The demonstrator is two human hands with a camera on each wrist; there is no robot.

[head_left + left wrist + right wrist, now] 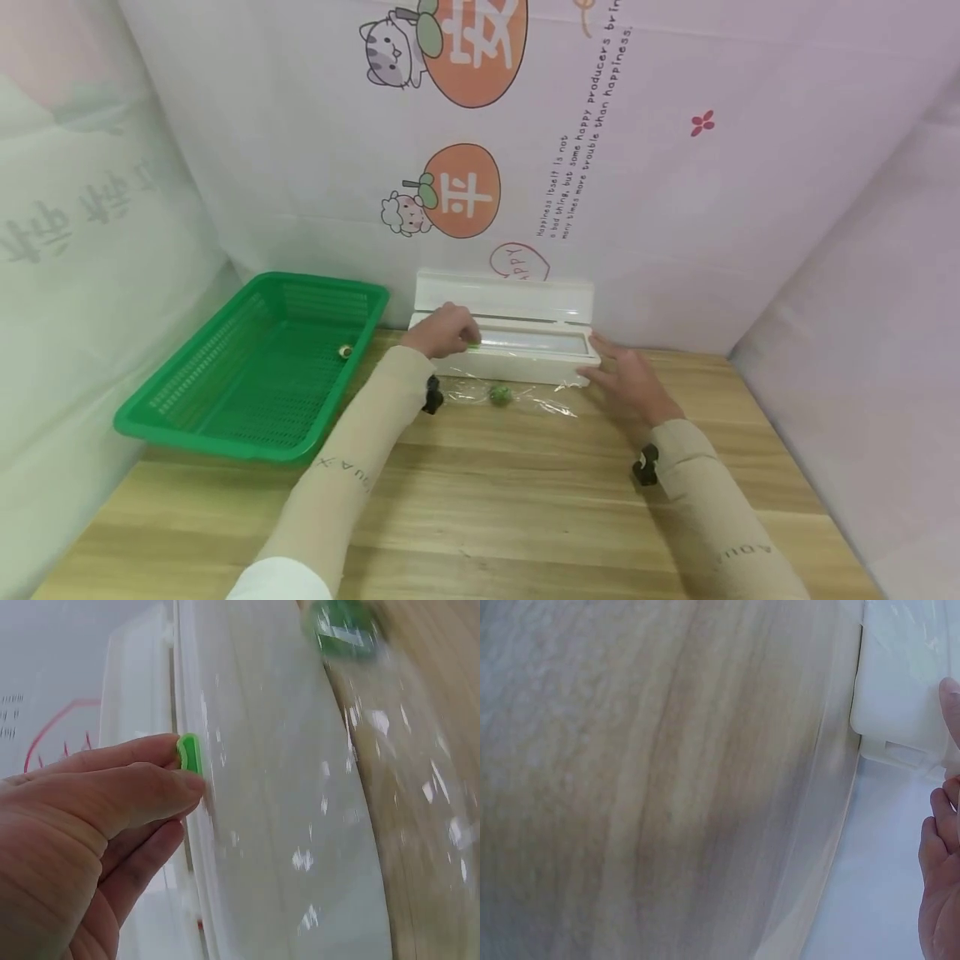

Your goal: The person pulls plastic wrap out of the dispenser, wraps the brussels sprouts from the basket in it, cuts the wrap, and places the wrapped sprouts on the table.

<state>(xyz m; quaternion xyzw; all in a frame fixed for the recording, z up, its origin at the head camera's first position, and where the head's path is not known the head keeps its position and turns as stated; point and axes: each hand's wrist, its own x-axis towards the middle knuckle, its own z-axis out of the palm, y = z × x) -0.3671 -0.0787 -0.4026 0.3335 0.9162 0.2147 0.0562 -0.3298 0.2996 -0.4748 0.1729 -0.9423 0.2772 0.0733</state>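
A white cling film dispenser (517,368) lies at the back of the table, its lid (510,298) raised against the wall. My left hand (444,331) pinches a bright green slider cutter (190,754) between thumb and finger at the box's top front edge, left of its middle. With thumb in front and fingers behind, my right hand (633,383) grips the box's right end. Clear cling film (555,407) hangs over the front onto the table. At the film sits a small round green thing (500,395); whether it lies under or on the film I cannot tell.
A green plastic basket (225,446) stands on the left, with a small round pale-and-brown thing (345,352) at its right side. Printed cloth walls (645,208) enclose the wooden table (487,500) at the back and both sides.
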